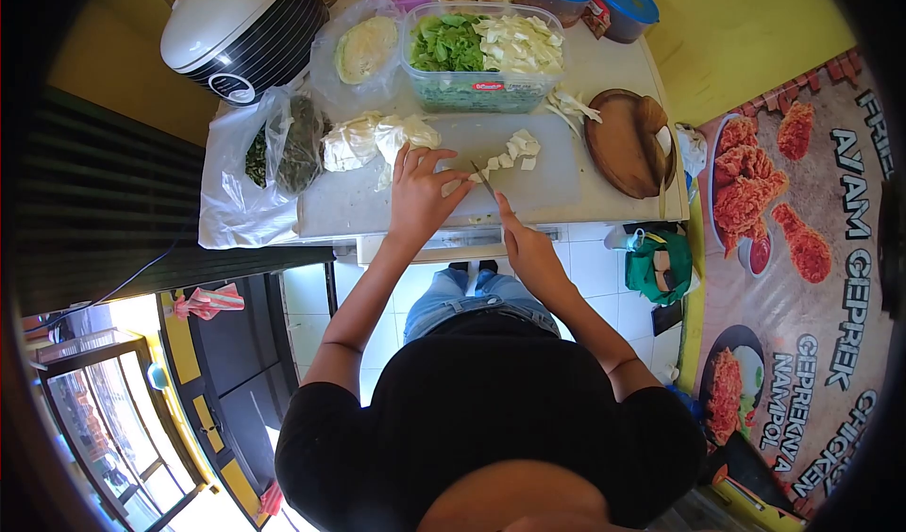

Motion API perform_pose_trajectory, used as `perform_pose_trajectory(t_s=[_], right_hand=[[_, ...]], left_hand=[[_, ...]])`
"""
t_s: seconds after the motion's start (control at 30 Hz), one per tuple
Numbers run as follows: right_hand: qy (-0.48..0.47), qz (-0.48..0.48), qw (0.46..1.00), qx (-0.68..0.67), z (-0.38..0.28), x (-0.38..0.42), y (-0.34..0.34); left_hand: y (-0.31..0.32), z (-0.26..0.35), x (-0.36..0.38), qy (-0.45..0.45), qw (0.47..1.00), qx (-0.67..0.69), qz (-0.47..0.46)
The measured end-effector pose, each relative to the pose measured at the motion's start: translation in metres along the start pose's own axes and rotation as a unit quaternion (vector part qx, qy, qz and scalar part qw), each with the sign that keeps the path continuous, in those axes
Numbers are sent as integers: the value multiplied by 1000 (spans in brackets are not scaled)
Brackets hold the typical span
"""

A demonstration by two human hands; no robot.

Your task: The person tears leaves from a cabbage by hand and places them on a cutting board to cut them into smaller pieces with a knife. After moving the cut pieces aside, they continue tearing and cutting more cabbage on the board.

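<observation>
My right hand [528, 252] is closed round the handle of a knife [483, 179], whose blade points up and left over the cutting board [557, 178]. Against a pale piece of food [476, 176] beside the blade, my left hand [422, 195] presses its fingertips. Several small white cut pieces [522, 145] lie on the board just beyond the knife. Left of them, white cabbage [351, 142] rests near the back of my left hand.
Behind the board stands a clear container [486, 93] of green leaves and chopped cabbage. A brown wooden mortar [618, 145] is at the right, a plastic bag of greens [300, 145] at the left. A rice cooker [241, 32] stands at the back left.
</observation>
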State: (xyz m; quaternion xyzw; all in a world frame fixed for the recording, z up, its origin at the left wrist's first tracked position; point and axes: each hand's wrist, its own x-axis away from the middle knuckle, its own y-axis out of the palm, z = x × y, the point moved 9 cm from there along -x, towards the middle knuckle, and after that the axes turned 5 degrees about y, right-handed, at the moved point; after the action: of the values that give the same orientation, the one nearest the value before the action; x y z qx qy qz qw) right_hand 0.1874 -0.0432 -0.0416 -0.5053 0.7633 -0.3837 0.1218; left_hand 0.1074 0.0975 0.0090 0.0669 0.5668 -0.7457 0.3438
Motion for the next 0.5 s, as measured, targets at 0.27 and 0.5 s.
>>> perform_pose_trajectory(t_s=[0.27, 0.5], right_hand=[[-55, 13, 997, -46, 5, -5, -5], [33, -30, 970, -239, 23, 1, -34]], left_hand=[[4, -13, -8, 24, 999, 20, 16], [5, 0, -24, 96, 994, 34, -29]])
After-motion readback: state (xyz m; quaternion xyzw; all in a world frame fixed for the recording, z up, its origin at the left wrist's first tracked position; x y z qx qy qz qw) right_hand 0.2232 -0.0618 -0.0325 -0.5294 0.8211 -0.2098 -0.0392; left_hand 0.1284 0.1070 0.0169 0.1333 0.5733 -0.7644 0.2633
